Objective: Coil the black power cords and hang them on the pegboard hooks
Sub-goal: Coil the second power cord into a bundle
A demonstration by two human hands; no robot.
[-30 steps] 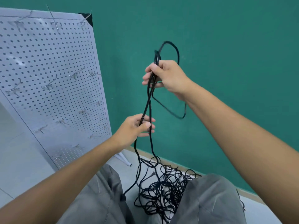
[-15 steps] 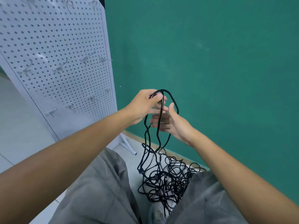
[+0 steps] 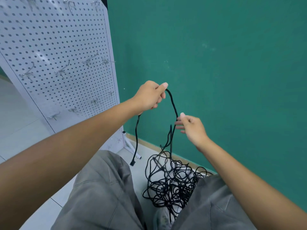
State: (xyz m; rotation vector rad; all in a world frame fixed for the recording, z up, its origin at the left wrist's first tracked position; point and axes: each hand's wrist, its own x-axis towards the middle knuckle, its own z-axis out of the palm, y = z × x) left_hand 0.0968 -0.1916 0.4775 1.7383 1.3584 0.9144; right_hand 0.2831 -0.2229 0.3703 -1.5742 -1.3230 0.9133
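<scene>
My left hand [image 3: 149,97] grips a black power cord [image 3: 173,103] near one end. The short end hangs below the fist, and its plug [image 3: 132,162] dangles over my left knee. The cord arcs from the fist to my right hand [image 3: 191,127], which pinches it between thumb and fingers. From there it drops into a tangled pile of black cords [image 3: 171,185] on the floor between my legs. A white pegboard [image 3: 54,52] with several bare metal hooks [image 3: 60,72] stands at the left.
A green wall [image 3: 224,63] fills the right and back. The pegboard's white foot [image 3: 132,150] stands on the pale tile floor [image 3: 20,130] near the wall's skirting. My grey-trousered knees flank the cord pile, and a shoe [image 3: 162,218] shows beneath it.
My hands, held together half a second ago, have drawn apart: the left rose slightly, the right slid down and right along the cord. The doubled loop is gone and one plug end hangs free.
</scene>
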